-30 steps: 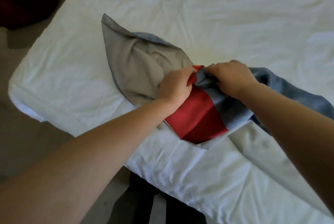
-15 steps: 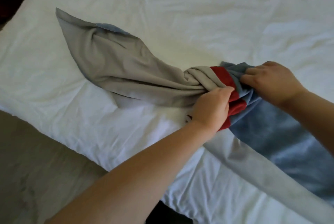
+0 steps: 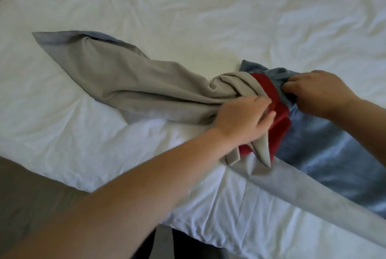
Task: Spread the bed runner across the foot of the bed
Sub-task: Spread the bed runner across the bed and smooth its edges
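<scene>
Head view: nearest, the left hand [image 3: 244, 120] closes on the twisted waist of the long cloth bed runner with grey, red and blue panels [image 3: 125, 79], fingers curled over the red band. Just right of that hand and slightly farther, the right hand [image 3: 317, 93] pinches the bunched blue panel (fingertips tucked into the folds). From the left hand the grey end trails off leftward, loosely rumpled; from under the right hand a blue-and-grey length runs back toward the person's right side. Beyond both hands spreads the wrinkled white bed sheet [image 3: 188, 7], on which the runner lies.
</scene>
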Motion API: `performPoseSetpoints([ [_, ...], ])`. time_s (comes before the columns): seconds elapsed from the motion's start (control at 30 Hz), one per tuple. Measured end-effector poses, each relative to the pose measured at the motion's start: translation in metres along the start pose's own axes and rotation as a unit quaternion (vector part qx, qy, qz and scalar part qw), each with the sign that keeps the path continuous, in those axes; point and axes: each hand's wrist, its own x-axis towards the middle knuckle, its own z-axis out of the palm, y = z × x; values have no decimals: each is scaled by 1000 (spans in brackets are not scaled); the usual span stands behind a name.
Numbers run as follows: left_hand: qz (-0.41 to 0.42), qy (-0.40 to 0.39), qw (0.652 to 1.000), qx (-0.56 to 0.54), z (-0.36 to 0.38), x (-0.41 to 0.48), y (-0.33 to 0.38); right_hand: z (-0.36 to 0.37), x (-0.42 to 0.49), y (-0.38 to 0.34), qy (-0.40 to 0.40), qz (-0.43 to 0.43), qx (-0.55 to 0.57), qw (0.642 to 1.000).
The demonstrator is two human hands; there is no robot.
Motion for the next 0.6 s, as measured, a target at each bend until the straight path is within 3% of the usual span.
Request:
performPoseSetpoints([
  [0.17,6,33,999,40,-57,10,-73,-28,34,-24,72,87,90,990],
  [0.3,-55,-62,990,114,-100,25,-155,-46,86,-61,105,136,175,969],
  [0.37,-76,-153,975,144,-119,31,-195,-50,118,-82,62,141,231,961],
  [0.47,-67,-282,943,162,-134,29,-234,-50,163,-121,-66,134,318,936],
  [0.6,15,-297,939,171,-135,20,-256,-39,192,-174,-146,141,309,929],
])
